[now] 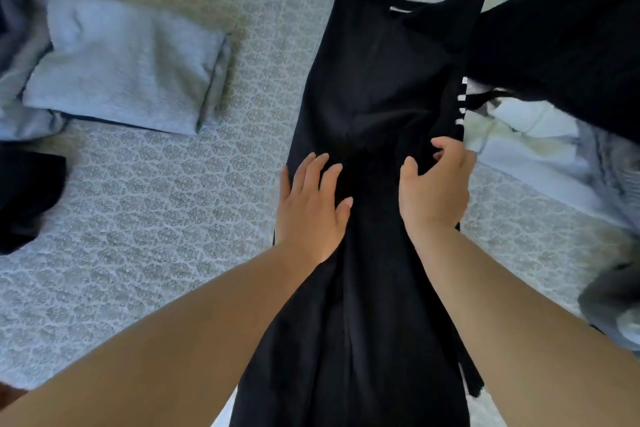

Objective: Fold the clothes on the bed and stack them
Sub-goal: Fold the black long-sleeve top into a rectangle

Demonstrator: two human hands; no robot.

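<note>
Covering nearly the whole view, the bed (173, 218) wore a pale patterned bedspread, and a long black dress (374, 87) lay down its middle from twelve to six o'clock, neckline at the far end. At ten o'clock sat a folded light-blue knit top (128, 66), with a dark garment (27, 198) at nine; at two to three o'clock an unfolded heap of black and white clothes (540, 114) waited.

The left hand (311, 201) lay flat, fingers spread, pressing the dress near its waist. The right hand (436, 184) curled its fingers round the dress's right edge, pinching a fold of cloth.

To do this step well, I judged the flat hand should pin the centre while the other drew the edge inward to a straight line, smoothing creases before folding the length up.

A small white tag (400, 9) showed at the neckline; no writing on it could be read. White bars (462, 100) beside the dress's edge were not legible either.
</note>
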